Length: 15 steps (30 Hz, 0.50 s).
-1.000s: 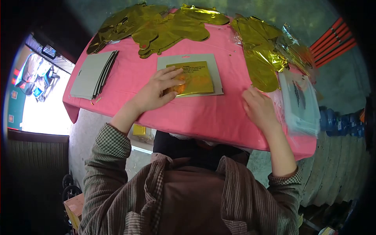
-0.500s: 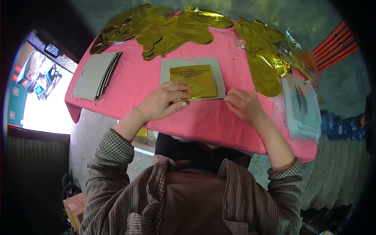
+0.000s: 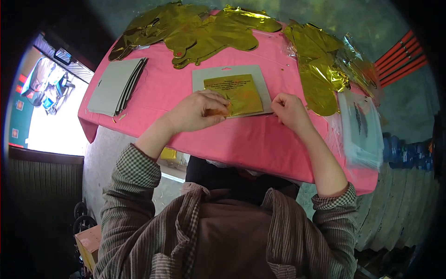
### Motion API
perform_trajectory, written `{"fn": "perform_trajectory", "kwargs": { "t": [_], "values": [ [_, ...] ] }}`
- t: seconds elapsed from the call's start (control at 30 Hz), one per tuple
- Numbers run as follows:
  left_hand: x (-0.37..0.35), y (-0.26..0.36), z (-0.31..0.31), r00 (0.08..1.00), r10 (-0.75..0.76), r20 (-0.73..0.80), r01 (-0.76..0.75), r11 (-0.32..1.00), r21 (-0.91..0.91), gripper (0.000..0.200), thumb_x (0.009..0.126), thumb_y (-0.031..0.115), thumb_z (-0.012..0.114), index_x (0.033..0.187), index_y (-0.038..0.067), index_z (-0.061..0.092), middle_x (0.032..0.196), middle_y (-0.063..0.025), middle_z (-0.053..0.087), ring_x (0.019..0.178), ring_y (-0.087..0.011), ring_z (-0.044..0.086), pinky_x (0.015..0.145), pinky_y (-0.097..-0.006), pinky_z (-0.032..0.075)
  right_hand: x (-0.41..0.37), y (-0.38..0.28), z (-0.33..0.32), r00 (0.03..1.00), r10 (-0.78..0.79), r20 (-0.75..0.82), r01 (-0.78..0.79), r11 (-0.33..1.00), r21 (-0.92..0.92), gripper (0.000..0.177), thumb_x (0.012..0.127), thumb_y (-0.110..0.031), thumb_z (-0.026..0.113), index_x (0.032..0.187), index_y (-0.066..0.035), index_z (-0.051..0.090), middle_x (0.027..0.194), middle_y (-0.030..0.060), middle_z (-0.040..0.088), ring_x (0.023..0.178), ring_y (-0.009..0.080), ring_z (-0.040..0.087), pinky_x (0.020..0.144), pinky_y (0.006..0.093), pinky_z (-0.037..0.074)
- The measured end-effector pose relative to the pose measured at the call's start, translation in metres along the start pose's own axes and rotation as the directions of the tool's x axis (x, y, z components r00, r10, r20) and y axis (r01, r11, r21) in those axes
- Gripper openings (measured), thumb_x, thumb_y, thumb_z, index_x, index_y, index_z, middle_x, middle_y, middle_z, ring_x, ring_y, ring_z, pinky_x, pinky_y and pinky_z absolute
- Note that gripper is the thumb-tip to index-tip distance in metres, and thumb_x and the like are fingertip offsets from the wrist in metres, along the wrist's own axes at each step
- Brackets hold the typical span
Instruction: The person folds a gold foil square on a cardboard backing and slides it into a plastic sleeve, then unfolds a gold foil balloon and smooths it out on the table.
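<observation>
Head view, gold packet, heading reads "Warning"

Wore a brown, finely striped overshirt, open over a plain brown top. Had both sleeves turned back into dark-and-light checked cuffs. Showed black clothing across the lap.
</observation>
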<state>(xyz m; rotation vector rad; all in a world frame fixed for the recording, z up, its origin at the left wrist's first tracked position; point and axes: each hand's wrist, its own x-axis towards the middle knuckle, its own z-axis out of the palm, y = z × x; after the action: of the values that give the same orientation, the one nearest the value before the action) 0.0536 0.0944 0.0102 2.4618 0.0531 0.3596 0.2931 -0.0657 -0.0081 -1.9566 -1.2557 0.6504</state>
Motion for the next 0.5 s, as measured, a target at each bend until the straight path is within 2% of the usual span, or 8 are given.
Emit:
{"fn": "perform_trajectory", "kwargs": {
  "t": [0.03,0.07,0.13,0.33,0.47,0.5],
  "values": [
    [0.0,-0.001,-0.002,1.0,0.007,0.003,-0.007,1.0,-0.024,0.016,0.078,0.012,0.068,0.091,0.003,0.068,0.103,-0.0145,0.065,0.102,-0.0286,0.059,0.087,-0.0373,0.049,0.002,0.0,0.0,0.997,0.063,0.041,-0.065,0.997,0.037,0.012,0.083,-0.01,0.054,0.079,0.0,0.059,0.063,0.0043,0.06,0.046,0.0095,0.053,0.042,0.0243,0.042],
    [0.0,0.0,-0.004,1.0,0.004,0.0,-0.004,1.0,-0.022,0.016,0.078,0.012,0.068,0.091,0.003,0.068,0.103,-0.0145,0.065,0.102,-0.0286,0.059,0.087,-0.0373,0.049,0.003,-0.002,0.0,0.997,0.06,0.044,-0.061,0.997,0.037,0.012,0.083,-0.01,0.054,0.079,0.0,0.059,0.063,0.0043,0.06,0.046,0.0095,0.053,0.042,0.0243,0.042],
    [0.003,0.004,-0.007,0.992,-0.114,0.056,0.119,0.987,-0.11,0.008,0.078,0.007,0.065,0.084,0.001,0.064,0.101,-0.0145,0.065,0.097,-0.0286,0.061,0.08,-0.0355,0.05,0.004,-0.009,-0.003,0.98,0.174,0.094,-0.182,0.979,0.089,0.01,0.083,-0.01,0.054,0.079,-0.002,0.058,0.063,0.0051,0.06,0.043,0.01,0.054,0.037,0.024,0.04],
    [0.004,0.0,-0.002,0.995,-0.094,0.017,0.094,0.995,-0.039,0.007,0.078,0.004,0.064,0.078,0.001,0.058,0.093,-0.0125,0.064,0.087,-0.0285,0.06,0.072,-0.0351,0.049,0.014,-0.014,-0.005,0.943,0.292,0.157,-0.304,0.951,0.057,0.011,0.084,-0.011,0.051,0.078,-0.003,0.055,0.062,0.0064,0.06,0.042,0.0121,0.055,0.034,0.0256,0.041],
    [0.002,0.0,0.004,0.999,-0.036,-0.038,0.036,0.999,0.011,0.009,0.077,0.003,0.064,0.084,0.002,0.058,0.09,-0.0114,0.062,0.085,-0.0283,0.059,0.071,-0.0348,0.049,0.018,-0.023,-0.006,0.927,0.329,0.18,-0.33,0.944,-0.025,0.012,0.084,-0.012,0.051,0.076,-0.003,0.054,0.061,0.0068,0.06,0.042,0.0126,0.056,0.034,0.026,0.041],
    [0.002,0.004,0.005,0.993,-0.11,-0.053,0.11,0.994,-0.011,0.013,0.077,0.003,0.064,0.088,0.002,0.058,0.089,-0.0113,0.061,0.085,-0.0283,0.058,0.071,-0.0351,0.049,0.019,-0.026,-0.007,0.923,0.337,0.185,-0.334,0.941,-0.047,0.012,0.083,-0.012,0.051,0.075,-0.004,0.053,0.061,0.0066,0.059,0.041,0.0127,0.055,0.033,0.0263,0.04]
  ]
}}
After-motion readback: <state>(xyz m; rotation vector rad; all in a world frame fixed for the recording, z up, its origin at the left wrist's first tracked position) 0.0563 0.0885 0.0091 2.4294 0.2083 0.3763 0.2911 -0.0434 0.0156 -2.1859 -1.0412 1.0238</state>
